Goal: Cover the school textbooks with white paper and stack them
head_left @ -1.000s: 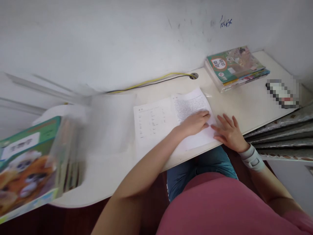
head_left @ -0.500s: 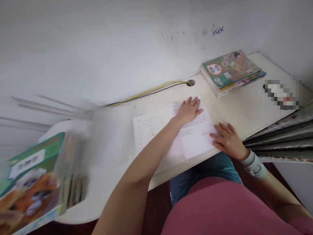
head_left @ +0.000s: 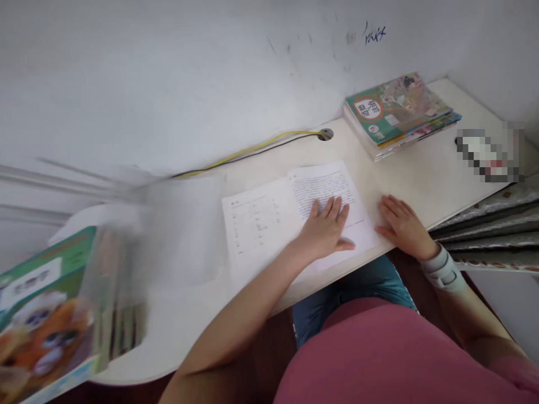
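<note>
White printed pages (head_left: 301, 185) lie spread on the desk, perhaps an open booklet; I cannot tell how they are joined. My left hand (head_left: 325, 231) rests flat on the lower text of the right-hand page, fingers stretched and thumb out to the side. The left-hand page (head_left: 248, 219) carries columns of short print. Beside the right page's edge, my right hand (head_left: 403, 227) lies palm down on the desk with its fingers extended and nothing in it. A pale wrist band (head_left: 442, 269) is around my right wrist.
A stack of books (head_left: 398, 112) stands at the back right, near a pixelated object (head_left: 484, 154). Yellow and black cables (head_left: 252, 148) run along the wall into a desk hole (head_left: 325, 134). More books (head_left: 46, 314) fill the left, partly blurred. A patterned curtain (head_left: 497, 224) hangs by the right edge.
My left hand has slid down the right-hand page towards me, uncovering its upper text. My right hand has shifted slightly away from the page edge, and the view has moved a little.
</note>
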### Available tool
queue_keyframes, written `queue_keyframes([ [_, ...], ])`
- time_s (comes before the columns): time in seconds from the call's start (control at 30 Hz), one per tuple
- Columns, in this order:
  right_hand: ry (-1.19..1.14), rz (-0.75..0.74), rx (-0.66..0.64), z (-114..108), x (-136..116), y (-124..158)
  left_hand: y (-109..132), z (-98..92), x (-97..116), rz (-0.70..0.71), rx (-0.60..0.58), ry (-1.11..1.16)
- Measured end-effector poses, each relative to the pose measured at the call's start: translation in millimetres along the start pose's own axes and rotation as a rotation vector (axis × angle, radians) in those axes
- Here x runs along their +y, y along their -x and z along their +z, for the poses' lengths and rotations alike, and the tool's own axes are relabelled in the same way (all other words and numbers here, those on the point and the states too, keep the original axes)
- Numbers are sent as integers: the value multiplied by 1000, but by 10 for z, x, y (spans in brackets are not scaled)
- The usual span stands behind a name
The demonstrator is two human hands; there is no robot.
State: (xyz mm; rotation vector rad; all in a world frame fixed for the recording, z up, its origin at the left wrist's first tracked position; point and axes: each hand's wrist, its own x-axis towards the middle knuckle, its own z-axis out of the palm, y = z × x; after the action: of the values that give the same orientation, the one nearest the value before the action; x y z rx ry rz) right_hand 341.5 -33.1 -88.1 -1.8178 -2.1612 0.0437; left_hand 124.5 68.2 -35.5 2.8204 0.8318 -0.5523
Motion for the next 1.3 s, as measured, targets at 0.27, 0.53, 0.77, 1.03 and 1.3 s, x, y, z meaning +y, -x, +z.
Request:
queue_keyframes([
  [0.27,28,-36,-10,-6,201,-34,-140,136,12,8,89,71],
  [0.53,13,-41,-11,8,205,-36,-126,189,45,28,111,103],
  [0.77,27,-44,-12,21,213,-38,-244,104,93,25,85,117],
  [1.03,23,-38,-14,37,211,-39,-294,173,69,79,127,112],
  [1.3,20,-36,1,43,205,-33,-104,27,165,-94,150,67],
])
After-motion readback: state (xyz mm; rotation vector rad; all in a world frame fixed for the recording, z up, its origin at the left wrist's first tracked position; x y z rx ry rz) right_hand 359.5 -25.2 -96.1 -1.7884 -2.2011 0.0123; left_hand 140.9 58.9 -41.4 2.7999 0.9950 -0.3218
